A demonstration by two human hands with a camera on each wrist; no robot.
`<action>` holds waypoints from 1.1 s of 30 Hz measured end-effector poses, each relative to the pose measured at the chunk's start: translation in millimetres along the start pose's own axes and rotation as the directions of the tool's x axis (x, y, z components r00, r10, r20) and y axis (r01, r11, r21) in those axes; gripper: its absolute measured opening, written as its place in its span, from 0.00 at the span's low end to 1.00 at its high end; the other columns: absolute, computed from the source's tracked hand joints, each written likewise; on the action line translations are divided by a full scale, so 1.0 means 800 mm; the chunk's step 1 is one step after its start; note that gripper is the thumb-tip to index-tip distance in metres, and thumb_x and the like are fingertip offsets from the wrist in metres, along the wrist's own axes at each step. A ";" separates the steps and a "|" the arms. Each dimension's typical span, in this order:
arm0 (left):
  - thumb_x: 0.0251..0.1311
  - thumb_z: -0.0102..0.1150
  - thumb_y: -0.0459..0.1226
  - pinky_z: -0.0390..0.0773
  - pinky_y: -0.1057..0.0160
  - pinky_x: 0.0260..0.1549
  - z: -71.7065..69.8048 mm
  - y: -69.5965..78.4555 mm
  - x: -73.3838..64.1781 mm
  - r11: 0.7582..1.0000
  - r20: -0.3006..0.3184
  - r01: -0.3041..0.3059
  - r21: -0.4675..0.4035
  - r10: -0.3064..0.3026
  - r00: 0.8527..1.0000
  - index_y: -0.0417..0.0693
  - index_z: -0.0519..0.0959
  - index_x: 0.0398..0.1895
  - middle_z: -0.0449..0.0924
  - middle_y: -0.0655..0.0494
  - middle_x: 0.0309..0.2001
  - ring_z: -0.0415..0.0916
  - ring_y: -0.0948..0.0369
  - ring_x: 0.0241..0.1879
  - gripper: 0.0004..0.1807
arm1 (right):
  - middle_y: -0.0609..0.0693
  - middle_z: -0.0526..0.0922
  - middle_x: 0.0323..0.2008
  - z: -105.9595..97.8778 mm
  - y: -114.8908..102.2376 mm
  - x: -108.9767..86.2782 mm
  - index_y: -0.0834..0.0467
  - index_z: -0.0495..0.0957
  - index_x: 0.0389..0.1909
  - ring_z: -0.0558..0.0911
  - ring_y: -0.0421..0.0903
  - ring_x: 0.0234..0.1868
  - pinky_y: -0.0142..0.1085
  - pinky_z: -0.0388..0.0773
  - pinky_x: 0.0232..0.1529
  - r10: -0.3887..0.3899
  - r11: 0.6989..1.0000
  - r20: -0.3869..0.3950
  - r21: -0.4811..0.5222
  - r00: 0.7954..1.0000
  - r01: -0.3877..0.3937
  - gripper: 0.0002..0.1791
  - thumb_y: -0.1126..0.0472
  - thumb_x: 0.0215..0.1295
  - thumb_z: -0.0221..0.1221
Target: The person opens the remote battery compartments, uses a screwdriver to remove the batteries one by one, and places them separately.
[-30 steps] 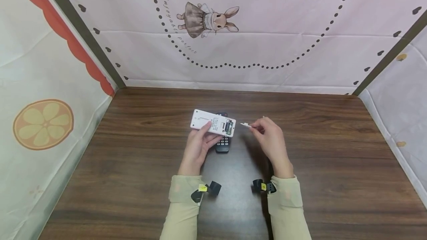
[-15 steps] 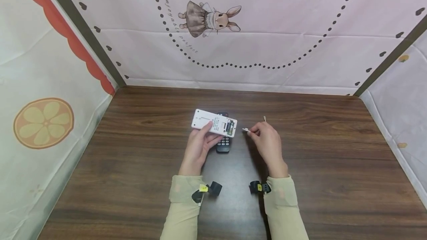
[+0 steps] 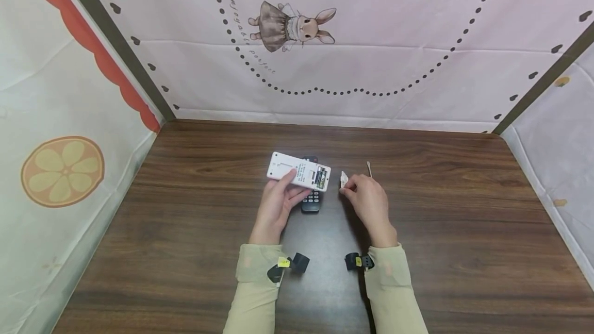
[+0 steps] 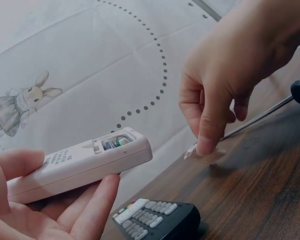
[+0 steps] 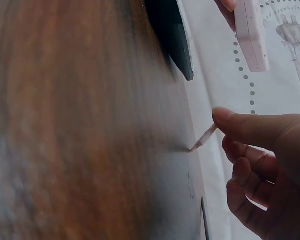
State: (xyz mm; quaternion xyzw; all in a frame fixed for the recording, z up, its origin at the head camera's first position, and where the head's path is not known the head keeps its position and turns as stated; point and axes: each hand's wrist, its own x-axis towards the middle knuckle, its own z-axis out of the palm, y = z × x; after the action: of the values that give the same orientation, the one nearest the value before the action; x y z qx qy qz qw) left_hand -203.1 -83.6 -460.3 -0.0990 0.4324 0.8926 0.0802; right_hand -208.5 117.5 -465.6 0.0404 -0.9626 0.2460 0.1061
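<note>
My left hand (image 3: pixel 273 207) grips a white remote control (image 3: pixel 293 169), thumb on its back and fingers underneath. The remote's back faces up, and its battery compartment (image 4: pixel 117 142) is uncovered at the right end, with a battery visible inside. Between thumb and fingertips, my right hand (image 3: pixel 371 205) pinches a small white battery cover (image 3: pixel 344 178), tilted and held low by the tabletop. In the right wrist view the cover (image 5: pixel 204 138) appears edge-on, its lower tip at or very near the wood.
A black remote control (image 3: pixel 310 206) lies on the brown wooden table (image 3: pixel 185 210), partly beneath the raised white one. Behind my right hand lies a screwdriver (image 4: pixel 260 119) with a black handle. Printed cloth walls (image 3: pixel 394 24) border the table's back and sides.
My right hand has moved slightly left and down, away from the white remote, turning the battery cover and bringing it to the table. More of the screwdriver shows. My left hand has barely moved.
</note>
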 end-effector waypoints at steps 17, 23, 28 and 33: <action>0.59 0.54 0.39 0.74 0.51 0.42 0.001 -0.001 0.001 1.000 0.011 0.001 0.001 -0.001 1.000 0.40 0.65 0.54 0.75 0.38 0.48 0.74 0.48 0.45 0.22 | 0.46 0.79 0.24 0.002 0.002 0.003 0.50 0.78 0.23 0.76 0.47 0.26 0.42 0.70 0.27 0.049 0.999 0.039 -0.016 0.998 -0.048 0.06 0.55 0.49 0.65; 0.58 0.55 0.39 0.74 0.51 0.43 0.002 -0.001 0.001 1.000 0.021 -0.003 0.002 0.003 1.000 0.40 0.65 0.55 0.74 0.38 0.49 0.74 0.48 0.46 0.23 | 0.45 0.79 0.24 0.003 0.003 0.005 0.50 0.78 0.23 0.77 0.48 0.26 0.43 0.70 0.26 0.048 0.998 0.044 -0.030 0.998 -0.047 0.06 0.54 0.49 0.65; 0.58 0.55 0.39 0.73 0.50 0.44 0.002 -0.001 0.001 1.000 0.015 0.008 -0.005 -0.008 1.000 0.41 0.65 0.54 0.74 0.38 0.49 0.74 0.48 0.46 0.23 | 0.44 0.79 0.24 0.004 0.004 0.005 0.50 0.78 0.23 0.76 0.47 0.25 0.43 0.70 0.26 0.055 0.998 0.058 -0.029 0.997 -0.053 0.06 0.54 0.50 0.65; 0.58 0.55 0.39 0.73 0.50 0.44 0.003 -0.003 0.001 1.000 0.013 0.007 -0.013 -0.007 1.000 0.40 0.65 0.54 0.73 0.37 0.49 0.74 0.48 0.46 0.22 | 0.45 0.79 0.24 0.004 0.004 0.004 0.50 0.78 0.23 0.76 0.47 0.25 0.43 0.70 0.25 0.059 0.998 0.057 -0.031 0.997 -0.057 0.06 0.54 0.50 0.65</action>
State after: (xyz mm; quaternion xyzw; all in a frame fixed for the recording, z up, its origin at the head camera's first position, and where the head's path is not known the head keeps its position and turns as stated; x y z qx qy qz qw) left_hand -203.7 -80.3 -461.0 -0.0951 0.4258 0.8957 0.0855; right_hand -212.6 118.7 -468.7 0.0178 -0.9696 0.2333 0.0716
